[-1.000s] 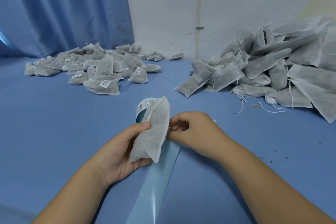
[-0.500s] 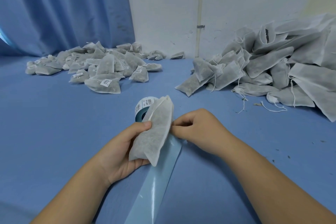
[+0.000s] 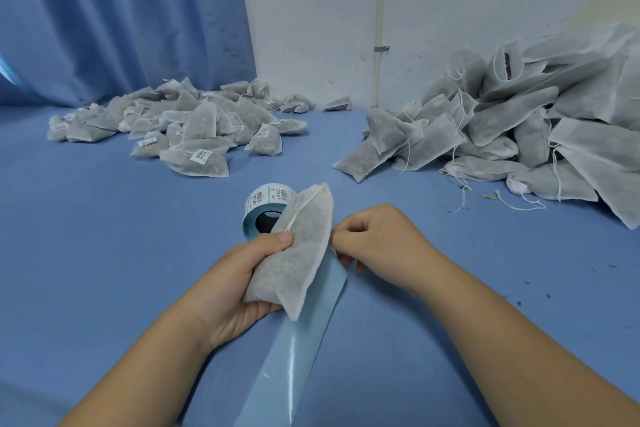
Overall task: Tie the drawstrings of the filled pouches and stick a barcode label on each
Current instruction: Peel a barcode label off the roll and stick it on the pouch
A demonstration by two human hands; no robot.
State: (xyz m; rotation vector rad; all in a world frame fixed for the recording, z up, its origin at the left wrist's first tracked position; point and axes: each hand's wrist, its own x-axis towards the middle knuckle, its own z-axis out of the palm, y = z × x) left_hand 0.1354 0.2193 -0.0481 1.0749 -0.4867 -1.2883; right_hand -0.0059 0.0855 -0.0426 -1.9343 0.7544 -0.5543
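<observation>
My left hand (image 3: 239, 277) grips a filled white pouch (image 3: 298, 250), held upright on edge, thumb on its near face beside a loose drawstring. My right hand (image 3: 377, 243) has its fingers curled against the pouch's right edge; what they pinch is hidden behind the pouch. Just behind the pouch stands a roll of barcode labels (image 3: 266, 208), and its bare blue backing strip (image 3: 294, 357) trails toward me under my hands.
A heap of labelled pouches (image 3: 194, 128) lies at the back left on the blue table (image 3: 104, 253). A bigger heap of pouches with loose drawstrings (image 3: 519, 135) fills the back right. Blue curtain and white wall stand behind.
Both hands and the pouch stay almost in place. My right hand's fingers have shifted slightly at the pouch's right edge.
</observation>
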